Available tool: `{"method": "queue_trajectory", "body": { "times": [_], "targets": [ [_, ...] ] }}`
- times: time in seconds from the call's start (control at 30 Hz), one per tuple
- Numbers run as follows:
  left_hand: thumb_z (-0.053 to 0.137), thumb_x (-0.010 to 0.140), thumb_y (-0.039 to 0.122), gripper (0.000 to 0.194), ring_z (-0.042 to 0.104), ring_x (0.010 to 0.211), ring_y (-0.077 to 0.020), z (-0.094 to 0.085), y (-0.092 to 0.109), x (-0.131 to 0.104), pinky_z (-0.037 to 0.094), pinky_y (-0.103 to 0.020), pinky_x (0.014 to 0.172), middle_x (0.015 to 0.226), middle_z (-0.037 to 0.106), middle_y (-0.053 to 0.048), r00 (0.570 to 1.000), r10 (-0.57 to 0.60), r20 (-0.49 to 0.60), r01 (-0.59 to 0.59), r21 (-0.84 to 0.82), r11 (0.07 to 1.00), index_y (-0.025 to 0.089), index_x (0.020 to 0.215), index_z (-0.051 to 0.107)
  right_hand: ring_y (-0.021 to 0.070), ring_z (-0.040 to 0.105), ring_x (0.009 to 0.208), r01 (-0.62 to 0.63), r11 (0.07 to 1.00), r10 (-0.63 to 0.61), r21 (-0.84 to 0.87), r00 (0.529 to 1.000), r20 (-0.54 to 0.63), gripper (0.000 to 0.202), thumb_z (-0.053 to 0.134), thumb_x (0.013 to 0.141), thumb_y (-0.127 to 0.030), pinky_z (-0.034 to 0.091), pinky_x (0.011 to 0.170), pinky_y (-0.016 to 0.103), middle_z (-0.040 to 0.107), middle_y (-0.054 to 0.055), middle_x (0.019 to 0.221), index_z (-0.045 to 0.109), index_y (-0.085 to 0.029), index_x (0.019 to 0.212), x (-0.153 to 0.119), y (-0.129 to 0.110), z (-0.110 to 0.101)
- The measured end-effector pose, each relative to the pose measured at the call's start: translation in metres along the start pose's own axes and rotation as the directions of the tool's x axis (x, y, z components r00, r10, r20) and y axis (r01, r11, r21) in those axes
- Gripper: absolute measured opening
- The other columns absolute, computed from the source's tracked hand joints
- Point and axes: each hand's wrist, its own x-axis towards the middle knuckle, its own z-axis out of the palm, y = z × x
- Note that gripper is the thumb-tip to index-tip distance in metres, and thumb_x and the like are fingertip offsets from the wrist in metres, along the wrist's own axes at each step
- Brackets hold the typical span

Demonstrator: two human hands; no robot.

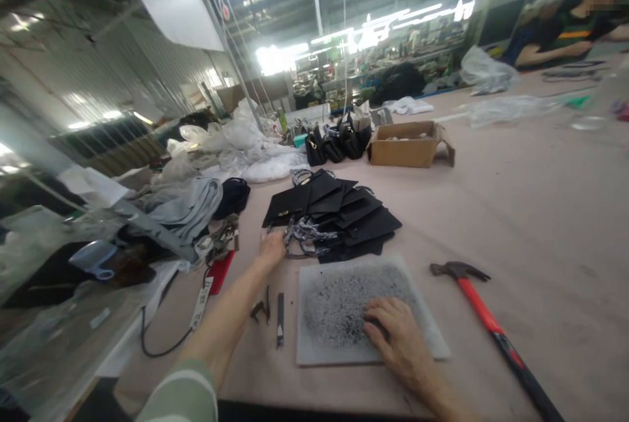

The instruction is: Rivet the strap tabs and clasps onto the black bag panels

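Note:
My left hand (272, 246) reaches forward to the near left corner of a fanned pile of flat black bags (339, 206). Its fingers are closed at the edge of the leftmost bag (287, 204), partly hidden from me. Handles wrapped in clear plastic (309, 230) lie right beside that hand. On a worn grey board (314, 350) with a pitted, speckled middle rests my right hand (393, 330), holding nothing, its thumb apart from the slightly bent fingers. A claw hammer (484, 310) with a red and black handle lies to the board's right.
Left of the board lie a flat metal tool (280, 320) and a small dark plier-like tool (263, 307). Farther back stand an open cardboard box (405, 150) and several black handbags (339, 143). Plastic and cloth crowd the left side. Another person (565, 29) sits at the far right.

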Motion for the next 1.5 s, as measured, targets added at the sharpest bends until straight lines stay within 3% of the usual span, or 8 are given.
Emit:
{"method": "queue_trajectory", "body": {
  "times": [0.2,0.37,0.5,0.63,0.77,0.93,1.17,1.5],
  "targets": [
    [0.049,0.097,0.022,0.032,0.065,0.115,-0.0249,-0.029,0.013,-0.015,0.047,-0.034,0.102,0.124,0.07,-0.012,0.989,0.038,-0.145,-0.053,-0.101,0.993,0.016,0.125,0.064,0.0257,0.063,0.11,-0.078,0.989,0.084,0.124,0.995,-0.045,0.017,0.057,0.095,-0.034,0.046,0.099,0.047,0.071,0.008,0.111,0.067,-0.022,0.102,-0.001,0.004,0.001],
    [0.054,0.098,0.029,0.025,0.07,0.1,-0.0226,-0.035,0.041,-0.119,0.054,-0.032,0.094,0.109,0.073,-0.01,0.903,0.299,-0.309,-0.37,-0.206,0.906,0.017,0.116,0.066,0.0281,0.06,0.121,-0.149,0.962,0.176,0.228,0.979,-0.106,0.03,0.057,0.095,-0.042,0.047,0.105,0.048,0.067,0.012,0.125,0.065,-0.022,0.115,-0.003,0.01,0.004],
    [0.052,0.098,0.017,0.024,0.071,0.085,-0.0224,-0.004,0.069,-0.227,0.06,-0.036,0.081,0.094,0.074,-0.012,0.706,0.599,-0.378,-0.693,-0.192,0.695,0.013,0.12,0.061,0.0291,0.057,0.125,-0.139,0.954,0.179,0.264,0.975,-0.133,0.032,0.058,0.095,-0.042,0.046,0.108,0.051,0.063,0.014,0.129,0.063,-0.021,0.119,-0.001,0.009,0.002],
    [0.044,0.097,0.009,0.023,0.065,0.071,-0.0187,0.017,0.088,-0.286,0.061,-0.036,0.076,0.074,0.066,-0.007,0.57,0.778,-0.264,-0.82,-0.24,0.519,0.009,0.109,0.064,0.0293,0.055,0.127,-0.113,0.965,0.155,0.238,0.974,-0.164,0.032,0.059,0.094,-0.038,0.043,0.11,0.052,0.061,0.014,0.13,0.061,-0.021,0.122,-0.001,0.008,0.002],
    [0.052,0.098,0.014,0.013,0.056,0.061,-0.015,0.017,0.094,-0.293,0.052,-0.029,0.058,0.068,0.056,-0.001,0.442,0.88,-0.17,-0.889,-0.213,0.405,0.01,0.102,0.064,0.0293,0.054,0.127,-0.074,0.979,0.099,0.188,0.987,-0.129,0.033,0.059,0.095,-0.037,0.043,0.109,0.052,0.06,0.014,0.131,0.06,-0.021,0.123,0.001,0.006,0.002],
    [0.049,0.1,0.017,0.017,0.055,0.058,-0.0151,0.025,0.095,-0.283,0.043,-0.029,0.051,0.067,0.053,0.0,0.429,0.888,-0.164,-0.895,-0.207,0.394,0.011,0.103,0.065,0.0352,0.052,0.127,0.033,0.997,-0.028,-0.067,0.997,0.07,0.038,0.059,0.092,-0.044,0.038,0.109,0.058,0.06,0.015,0.133,0.064,-0.02,0.121,0.008,-0.012,0.0],
    [0.044,0.102,0.015,0.021,0.06,0.068,-0.0174,0.039,0.108,-0.279,0.05,-0.031,0.064,0.074,0.061,-0.004,0.446,0.872,-0.202,-0.888,-0.221,0.403,0.011,0.104,0.065,0.0343,0.045,0.137,0.17,0.976,-0.105,-0.137,0.915,0.389,0.044,0.062,0.087,-0.031,0.029,0.116,0.058,0.054,0.015,0.143,0.062,-0.017,0.13,0.026,-0.052,0.015],
    [0.05,0.099,0.021,0.02,0.062,0.079,-0.0204,0.05,0.098,-0.282,0.053,-0.035,0.077,0.084,0.063,-0.006,0.499,0.846,-0.186,-0.841,-0.339,0.421,0.011,0.109,0.064,0.0336,0.037,0.145,0.15,0.981,-0.078,-0.125,0.888,0.453,0.05,0.061,0.084,-0.02,0.026,0.119,0.061,0.047,0.014,0.152,0.059,-0.017,0.134,0.031,-0.05,0.032]
  ]
}}
